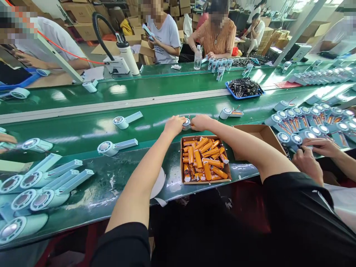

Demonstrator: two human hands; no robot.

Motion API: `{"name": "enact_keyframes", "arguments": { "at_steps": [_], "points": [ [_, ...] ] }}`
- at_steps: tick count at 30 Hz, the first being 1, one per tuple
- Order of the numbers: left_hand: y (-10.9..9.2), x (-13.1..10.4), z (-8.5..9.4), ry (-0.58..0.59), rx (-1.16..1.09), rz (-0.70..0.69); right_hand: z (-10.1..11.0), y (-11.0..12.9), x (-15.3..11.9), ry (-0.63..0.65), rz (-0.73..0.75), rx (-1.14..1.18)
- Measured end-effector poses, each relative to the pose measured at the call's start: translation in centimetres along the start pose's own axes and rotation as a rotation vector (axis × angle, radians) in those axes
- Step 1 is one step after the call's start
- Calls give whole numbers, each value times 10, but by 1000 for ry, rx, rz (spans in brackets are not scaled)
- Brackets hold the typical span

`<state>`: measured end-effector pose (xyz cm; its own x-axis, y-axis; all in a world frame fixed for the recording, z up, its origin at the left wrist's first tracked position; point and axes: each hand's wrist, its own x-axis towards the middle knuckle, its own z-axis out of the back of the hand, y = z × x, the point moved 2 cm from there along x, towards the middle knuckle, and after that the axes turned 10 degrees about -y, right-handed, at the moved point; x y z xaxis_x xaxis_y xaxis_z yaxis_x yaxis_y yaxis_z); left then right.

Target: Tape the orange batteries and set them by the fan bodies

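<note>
A light blue handheld fan housing (186,124) lies on the green conveyor, its round head showing between my two hands. My left hand (175,125) is closed on the left side of that head. My right hand (200,122) is closed just to the right of it, where the handle would be; its fingers hide what they hold. Below my hands, a cardboard box (182,159) holds many orange-wrapped batteries (204,157) with thin wires. Farther right on the belt lies another fan housing (226,113) with wires and an orange part in its handle.
Open-handled fan housings (119,122) lie to the left, with more piled at the near left edge (44,198). At the right, a co-worker's hands (308,159) work beside rows of fans (314,118). A blue tray of black parts (244,89) stands across the divider.
</note>
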<state>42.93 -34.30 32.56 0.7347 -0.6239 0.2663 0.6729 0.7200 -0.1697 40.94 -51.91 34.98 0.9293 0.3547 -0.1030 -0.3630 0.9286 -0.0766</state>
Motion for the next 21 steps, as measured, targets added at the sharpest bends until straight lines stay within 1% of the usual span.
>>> {"name": "enact_keyframes", "arguments": {
  "at_steps": [1,3,6,9,11,13,16,18,19,20,21],
  "points": [
    [-4,12,-5,22,8,-14,-1,-4,-5,2,-7,-4],
    [-10,23,-13,24,9,-26,-4,-13,-16,-2,-22,-6],
    [-13,20,-20,7,20,-23,-9,-24,-30,-26,-47,0],
    [-12,14,-21,1,27,-14,-11,-35,-38,-50,-65,10],
    [-13,16,-20,1,31,-14,-13,-41,-41,-65,-76,18],
    [-17,21,-21,8,37,-17,-15,-44,-42,-58,-87,2],
    [-25,25,-19,13,35,-13,-18,-40,-37,-4,-78,-39],
    [-29,17,-13,12,26,1,-18,-36,-33,22,-59,-50],
    [-29,8,-8,12,15,7,-18,-35,-32,30,-46,-50],
    [-27,-7,0,8,-5,19,-18,-35,-31,38,-32,-50],
    [-22,-27,9,-9,-35,45,-17,-36,-31,44,-19,-50]
  ]
}}
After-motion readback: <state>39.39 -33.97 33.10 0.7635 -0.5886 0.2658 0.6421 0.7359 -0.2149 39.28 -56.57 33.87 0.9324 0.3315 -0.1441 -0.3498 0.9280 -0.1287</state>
